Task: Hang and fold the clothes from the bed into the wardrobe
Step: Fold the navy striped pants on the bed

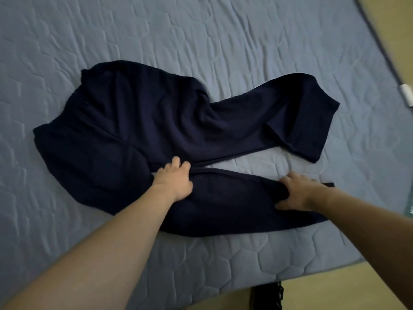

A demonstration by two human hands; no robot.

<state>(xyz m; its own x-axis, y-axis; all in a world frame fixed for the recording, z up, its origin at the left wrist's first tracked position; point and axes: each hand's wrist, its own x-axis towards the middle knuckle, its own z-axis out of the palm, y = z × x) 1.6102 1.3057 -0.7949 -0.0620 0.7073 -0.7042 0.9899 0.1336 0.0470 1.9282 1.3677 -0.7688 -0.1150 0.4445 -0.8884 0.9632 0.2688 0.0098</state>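
A pair of dark navy trousers (143, 121) lies spread on the bed (223, 41), which has a grey-blue quilted cover with a stitched pattern of many-sided cells. All places below are given from the trousers. The waist part is at the left end, and the two legs run to the right. The far leg bends upward and ends in a hem that is folded over a little; the cloth there has several creases. The near leg lies closer to the person and is partly bunched.

The left hand (176, 180) rests at the place where the two legs meet, at the near edge of the trousers. Its fingers are curled into the cloth and seem to grip a fold of it. The right hand (297, 191) is at the right end of the near leg; its fingers and thumb are closed around a bunch of the dark cloth and pinch it. Both forearms are bare and reach in from the near side.

Beyond the right end of the trousers, at the edge of the bed, lies a small white object (406, 95); it is too small to say what it is. Below the near leg, past the bed edge, is a yellowish floor (312, 294), and a dark shoe (268, 296) stands on it. No container shows in this view.
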